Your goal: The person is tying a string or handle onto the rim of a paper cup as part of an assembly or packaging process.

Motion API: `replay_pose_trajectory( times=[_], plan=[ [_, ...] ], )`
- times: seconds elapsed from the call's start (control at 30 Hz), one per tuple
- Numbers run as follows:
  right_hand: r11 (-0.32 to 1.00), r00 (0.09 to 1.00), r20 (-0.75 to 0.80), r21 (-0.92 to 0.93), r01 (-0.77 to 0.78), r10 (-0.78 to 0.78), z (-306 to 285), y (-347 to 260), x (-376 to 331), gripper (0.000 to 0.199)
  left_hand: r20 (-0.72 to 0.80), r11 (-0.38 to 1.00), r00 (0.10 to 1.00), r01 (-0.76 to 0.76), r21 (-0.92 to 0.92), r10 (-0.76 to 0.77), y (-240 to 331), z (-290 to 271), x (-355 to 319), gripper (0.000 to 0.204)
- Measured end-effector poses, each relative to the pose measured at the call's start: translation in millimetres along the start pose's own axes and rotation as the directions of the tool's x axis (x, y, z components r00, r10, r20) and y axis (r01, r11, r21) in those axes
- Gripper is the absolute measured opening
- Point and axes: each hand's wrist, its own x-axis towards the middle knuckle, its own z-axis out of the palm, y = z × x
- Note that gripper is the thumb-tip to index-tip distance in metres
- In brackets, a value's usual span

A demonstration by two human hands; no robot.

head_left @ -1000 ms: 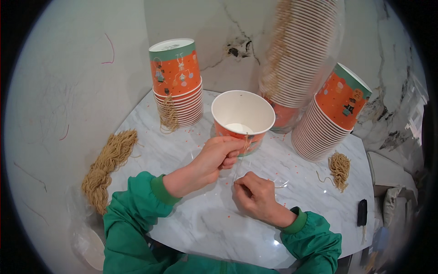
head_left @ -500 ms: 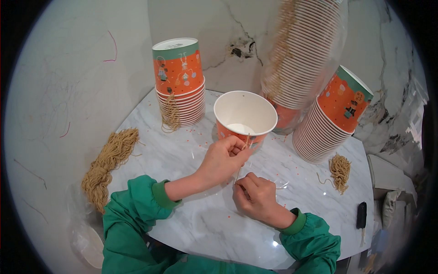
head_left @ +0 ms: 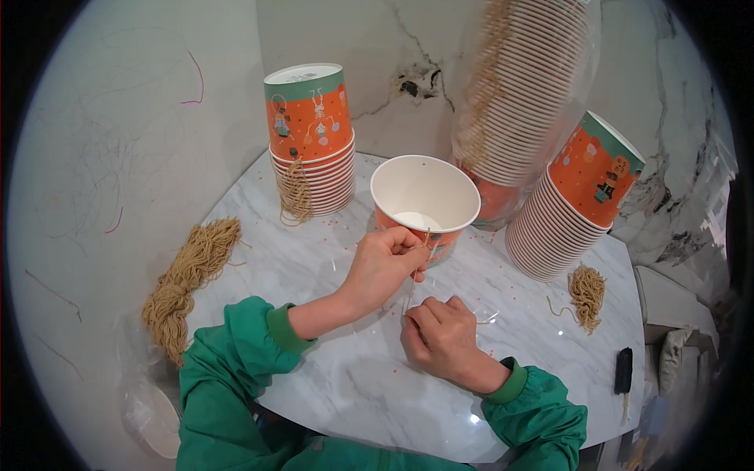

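An open paper cup point(head_left: 418, 188), white inside and orange outside, stands upright in the middle of the table. In front of it my left hand point(head_left: 380, 267) is closed, pinching a thin tan string point(head_left: 411, 292) close to the cup's rim. The string runs down toward my right hand point(head_left: 444, 337), which is closed low over the table with its fingertips on the string's lower part. A loose end of string shows to the right of that hand. The exact grip of the right fingertips is partly hidden.
Nested upside-down cups point(head_left: 312, 161) stand at the left back, others point(head_left: 569, 208) lean at the right. A tall bagged stack point(head_left: 522, 94) rises behind. A tan yarn hank point(head_left: 187, 282) lies left, a small yarn bundle point(head_left: 587, 294) right, near a black-handled tool point(head_left: 623, 370).
My left hand has shifted slightly up, and its fingers have changed position a little around the string. My right hand stays nearly in place.
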Motion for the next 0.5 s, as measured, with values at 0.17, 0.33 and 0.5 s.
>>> replay_pose_trajectory(
  times=[0.17,0.33,0.5],
  plan=[
    [1.000,1.000,0.000,0.004,0.020,-0.020,0.3,-0.4,0.8,0.012,0.019,0.964,0.982,0.189,-0.188,-0.189,11.4,-0.4,1.3,0.009],
    [0.998,0.998,0.000,0.003,0.063,-0.063,-1.2,-0.2,-0.3,0.014,0.024,0.885,0.939,0.330,-0.328,-0.342,16.7,-0.1,3.7,0.012],
    [0.993,0.994,-0.009,-0.031,0.112,-0.112,1.8,-3.9,-2.1,0.014,0.052,0.855,0.921,0.377,-0.355,-0.385,20.3,-0.3,5.2,0.013]
  ],
)
